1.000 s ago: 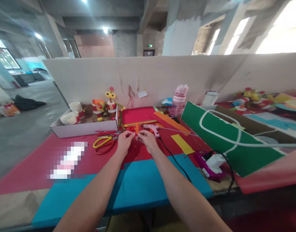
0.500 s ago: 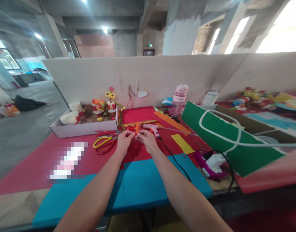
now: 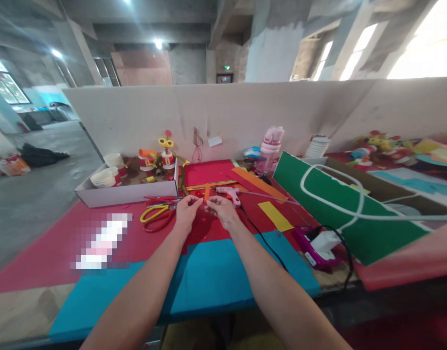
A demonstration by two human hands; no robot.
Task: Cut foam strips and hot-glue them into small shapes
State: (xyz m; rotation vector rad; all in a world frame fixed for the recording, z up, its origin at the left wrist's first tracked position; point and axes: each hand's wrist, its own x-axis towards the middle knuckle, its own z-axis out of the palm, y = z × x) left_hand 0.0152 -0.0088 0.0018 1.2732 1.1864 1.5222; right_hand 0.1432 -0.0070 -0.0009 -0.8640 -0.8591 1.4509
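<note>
Near the middle of the red table cover, a narrow orange strip (image 3: pixel 207 191) stands upright between the fingertips of both hands. My right hand (image 3: pixel 221 211) pinches its lower end. My left hand (image 3: pixel 188 212) is closed in a pinch just beside the strip; whatever is between its fingertips is too small to make out. Behind my right hand lies a pink glue gun (image 3: pixel 231 193) with a black cord. Scissors with yellow and red handles (image 3: pixel 155 215) lie left of my left hand. A yellow paper piece (image 3: pixel 275 216) rests to the right.
A white box (image 3: pixel 135 193) at the left holds paper cups and figures. Blue sheets (image 3: pixel 216 274) cover the front edge. On the right are a purple power strip (image 3: pixel 320 255), a green board (image 3: pixel 340 209) and a white cable. A pink bottle (image 3: pixel 270 149) stands behind.
My left hand has shifted slightly left, and the gap between the fingertips looks a little wider. The orange strip has tilted slightly.
</note>
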